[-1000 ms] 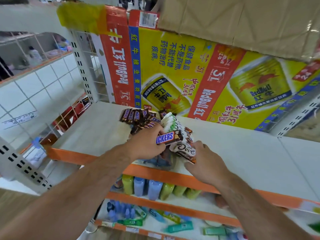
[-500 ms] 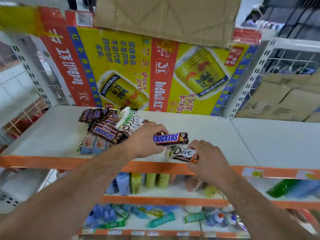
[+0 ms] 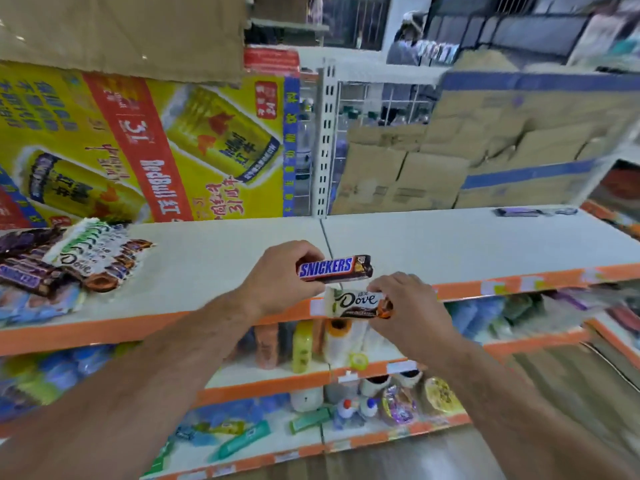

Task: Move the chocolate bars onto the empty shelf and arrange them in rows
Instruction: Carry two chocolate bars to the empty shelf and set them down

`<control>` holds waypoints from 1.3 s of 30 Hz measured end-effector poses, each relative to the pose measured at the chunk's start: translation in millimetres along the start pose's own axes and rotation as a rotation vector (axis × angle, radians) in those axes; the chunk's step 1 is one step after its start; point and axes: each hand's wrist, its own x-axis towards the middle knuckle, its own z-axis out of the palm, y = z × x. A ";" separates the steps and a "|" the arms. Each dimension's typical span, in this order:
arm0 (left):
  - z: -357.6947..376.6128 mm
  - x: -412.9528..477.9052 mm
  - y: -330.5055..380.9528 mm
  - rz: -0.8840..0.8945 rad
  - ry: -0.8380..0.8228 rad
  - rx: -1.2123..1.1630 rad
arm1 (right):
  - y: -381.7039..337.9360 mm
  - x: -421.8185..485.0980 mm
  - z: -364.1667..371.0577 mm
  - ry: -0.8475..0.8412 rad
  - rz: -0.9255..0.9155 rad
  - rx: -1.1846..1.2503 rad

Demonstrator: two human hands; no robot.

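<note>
Both hands are holding one bar each, close together over the front edge of the shelving. My left hand is gripping the Snickers bar by its left end, and my right hand is pinching the Dove bar, just below it, by its right end. Both bars are lying crosswise, long axes running along the orange lip. The shelf board I am aiming for is stretching ahead and right of the seam, so my right hand is sitting nearer to it. The heap of remaining bars is lying well off to my left.
</note>
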 end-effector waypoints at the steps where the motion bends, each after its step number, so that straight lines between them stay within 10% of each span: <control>1: 11.1 7.5 11.0 0.014 -0.014 -0.004 | 15.1 -5.3 -5.3 0.010 0.016 0.007; 39: 400.1 402.0 202.6 0.285 -0.222 -0.143 | 490.9 83.3 -87.0 0.007 0.375 -0.092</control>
